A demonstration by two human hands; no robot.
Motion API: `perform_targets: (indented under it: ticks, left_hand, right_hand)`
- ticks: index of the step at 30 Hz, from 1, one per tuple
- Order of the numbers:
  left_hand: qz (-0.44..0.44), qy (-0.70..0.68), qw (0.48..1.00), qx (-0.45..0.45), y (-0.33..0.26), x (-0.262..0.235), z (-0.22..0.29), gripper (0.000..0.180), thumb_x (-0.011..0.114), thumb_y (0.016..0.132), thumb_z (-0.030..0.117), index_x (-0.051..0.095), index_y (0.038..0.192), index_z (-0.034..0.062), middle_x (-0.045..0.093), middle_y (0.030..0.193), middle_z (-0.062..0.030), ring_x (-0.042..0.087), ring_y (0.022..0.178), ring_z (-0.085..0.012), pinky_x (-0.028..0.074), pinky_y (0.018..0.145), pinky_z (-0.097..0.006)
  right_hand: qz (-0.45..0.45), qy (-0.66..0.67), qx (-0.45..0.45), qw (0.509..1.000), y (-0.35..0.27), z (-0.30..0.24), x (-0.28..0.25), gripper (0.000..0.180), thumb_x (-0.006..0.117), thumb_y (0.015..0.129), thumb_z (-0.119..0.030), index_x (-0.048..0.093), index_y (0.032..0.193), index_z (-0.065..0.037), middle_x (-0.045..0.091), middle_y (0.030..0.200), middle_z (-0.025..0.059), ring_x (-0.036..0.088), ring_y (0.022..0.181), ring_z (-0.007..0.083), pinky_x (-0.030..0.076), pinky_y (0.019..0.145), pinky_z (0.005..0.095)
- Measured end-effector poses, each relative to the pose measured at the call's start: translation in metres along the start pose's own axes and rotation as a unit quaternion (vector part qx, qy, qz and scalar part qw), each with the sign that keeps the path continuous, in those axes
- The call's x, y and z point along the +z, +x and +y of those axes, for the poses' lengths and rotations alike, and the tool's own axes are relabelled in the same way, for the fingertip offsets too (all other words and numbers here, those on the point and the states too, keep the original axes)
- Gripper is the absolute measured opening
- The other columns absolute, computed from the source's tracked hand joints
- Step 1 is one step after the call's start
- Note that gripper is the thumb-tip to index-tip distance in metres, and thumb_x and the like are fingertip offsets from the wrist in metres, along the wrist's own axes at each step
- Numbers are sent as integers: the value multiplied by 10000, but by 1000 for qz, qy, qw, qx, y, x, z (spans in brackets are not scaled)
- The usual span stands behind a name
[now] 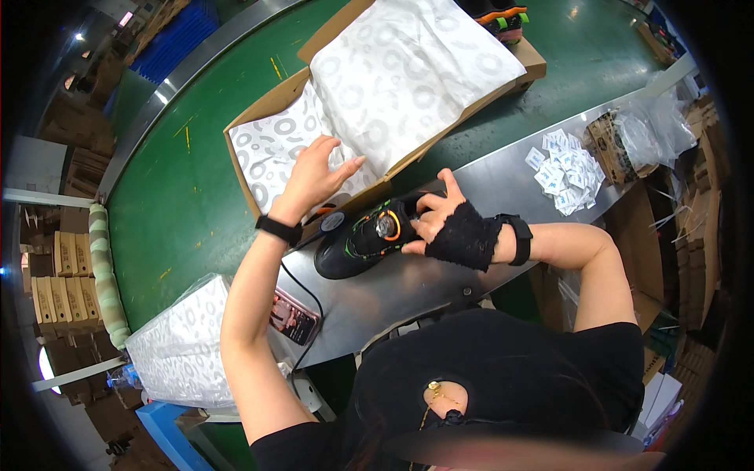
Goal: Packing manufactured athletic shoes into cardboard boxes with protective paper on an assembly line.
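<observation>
A black shoe (343, 253) with orange and green trim and a round dial on top rests on the metal ledge, its toe pointing left toward me. My right hand (448, 228), in a black fingerless glove, grips it around the ankle opening. Beyond the shoe stands an open cardboard shoe box (245, 187), lined with white patterned tissue paper (400, 71). Over the box's near edge is my left hand (316, 179), fingers spread and holding nothing. Just below its wrist, a round grey disc (333, 221) and a bit of orange show beside the shoe, partly hidden.
Small white packets (565, 174) lie heaped on the ledge at right, beside clear plastic bags (656, 129). A phone (294, 317) with a black cable lies at the near left. Wrapped tissue sheets (184, 341) are farther left. Another shoe (503, 20) sits behind the box on the green belt (212, 141).
</observation>
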State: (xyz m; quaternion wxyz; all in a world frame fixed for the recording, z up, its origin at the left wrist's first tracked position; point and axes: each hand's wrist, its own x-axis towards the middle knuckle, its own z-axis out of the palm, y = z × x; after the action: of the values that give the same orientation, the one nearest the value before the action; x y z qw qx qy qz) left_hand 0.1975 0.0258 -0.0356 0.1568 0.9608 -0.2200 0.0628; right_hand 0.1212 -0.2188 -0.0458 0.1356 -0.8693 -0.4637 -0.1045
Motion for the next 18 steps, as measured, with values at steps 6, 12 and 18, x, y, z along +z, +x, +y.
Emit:
perform_targets:
  ticks: [6, 12, 18]
  left_hand:
    - [-51, -181, 981, 39, -68, -20, 63, 746, 792, 543, 374, 466, 1029, -89, 470, 1027, -206, 495, 942, -330, 409, 841, -359]
    - [17, -137, 990, -33, -80, -12, 67, 728, 795, 557, 354, 451, 1046, -62, 455, 1010, -164, 489, 923, -265, 417, 799, -333]
    - [16, -279, 952, -128, -90, -27, 65, 532, 779, 574, 203, 527, 976, -38, 544, 958, -123, 546, 889, -229, 427, 811, -301]
  right_hand:
    - [41, 95, 23, 994, 21, 19, 2, 402, 629, 648, -462, 605, 546, -74, 523, 555, 42, 518, 697, 165, 328, 828, 454]
    - [-56, 81, -61, 993, 50, -2, -26, 474, 592, 640, -554, 622, 597, -83, 563, 587, 65, 549, 753, 194, 321, 795, 387]
    - [7, 123, -98, 988, 66, 1, -50, 394, 609, 679, -492, 634, 751, -106, 591, 697, 49, 566, 787, 202, 349, 755, 374]
